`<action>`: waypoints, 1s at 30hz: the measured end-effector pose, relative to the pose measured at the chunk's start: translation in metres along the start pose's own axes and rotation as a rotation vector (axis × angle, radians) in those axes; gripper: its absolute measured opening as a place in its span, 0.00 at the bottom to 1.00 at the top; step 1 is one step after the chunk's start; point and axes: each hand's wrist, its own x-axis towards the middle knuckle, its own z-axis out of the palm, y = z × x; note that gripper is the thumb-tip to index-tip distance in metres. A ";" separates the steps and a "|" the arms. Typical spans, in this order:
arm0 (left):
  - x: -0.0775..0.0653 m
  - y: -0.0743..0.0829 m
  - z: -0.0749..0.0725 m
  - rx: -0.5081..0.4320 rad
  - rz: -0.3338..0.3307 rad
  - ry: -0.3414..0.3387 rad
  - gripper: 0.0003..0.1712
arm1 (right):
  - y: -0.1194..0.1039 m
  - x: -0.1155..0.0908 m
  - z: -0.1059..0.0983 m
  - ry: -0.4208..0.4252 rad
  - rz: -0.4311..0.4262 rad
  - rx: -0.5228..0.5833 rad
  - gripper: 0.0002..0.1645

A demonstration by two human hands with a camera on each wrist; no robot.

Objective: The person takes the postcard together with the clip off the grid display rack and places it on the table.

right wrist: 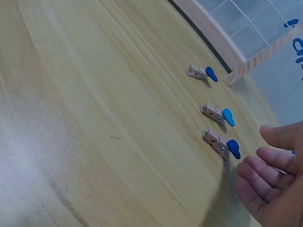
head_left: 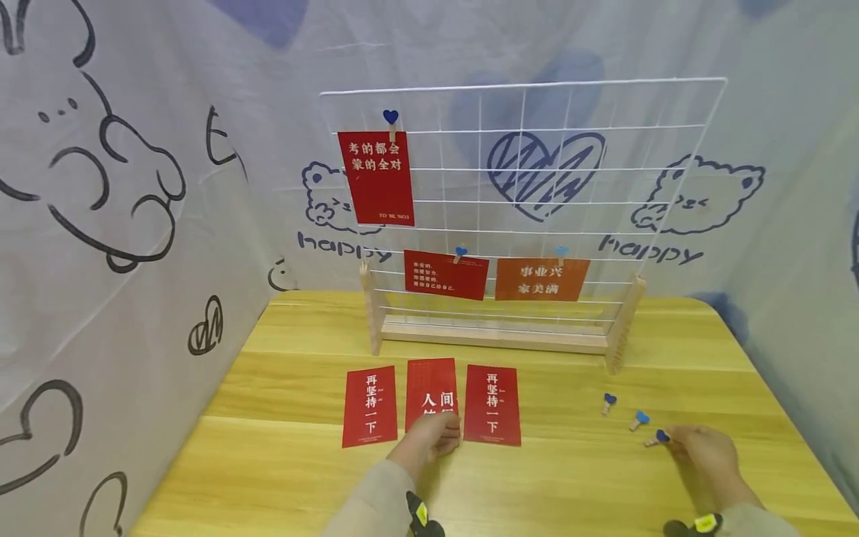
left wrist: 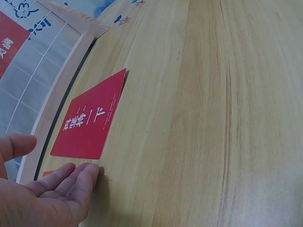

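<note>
My left hand [head_left: 435, 435] is over the lower part of the middle red card [head_left: 431, 377], covering some of its white lettering. Its thumb stands apart from the loosely bent fingers [left wrist: 61, 182] in the left wrist view. Red cards lie on either side, one at left [head_left: 370, 406] and one at right [head_left: 493, 405]. My right hand [head_left: 706, 453] is beside the nearest wooden clothespin [right wrist: 218, 143], which has a dark blue heart; thumb and fingers are spread around air. Two more clothespins, one light blue [right wrist: 217, 114] and one dark blue [right wrist: 201, 73], lie behind it.
Behind the cards a white wire grid [head_left: 523, 170] stands in a wooden base [head_left: 496, 335]. Clothespins hold a tall red card [head_left: 378, 183], a wide red card [head_left: 446, 274] and an orange card [head_left: 542, 280] on it. Printed cloth [head_left: 134, 313] surrounds the wooden table [head_left: 268, 477].
</note>
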 end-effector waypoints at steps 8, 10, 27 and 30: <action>-0.078 0.078 0.009 0.023 0.018 -0.009 0.16 | -0.011 -0.007 0.005 0.028 -0.015 -0.059 0.37; -0.100 0.103 0.011 0.028 0.011 -0.006 0.16 | -0.012 -0.004 0.009 0.046 -0.050 -0.034 0.36; -0.127 0.177 -0.015 0.067 0.062 0.022 0.19 | -0.094 -0.003 0.054 -0.154 -0.239 0.165 0.37; -0.126 0.185 -0.020 0.047 0.083 0.042 0.19 | -0.121 -0.013 0.060 -0.163 -0.284 0.177 0.38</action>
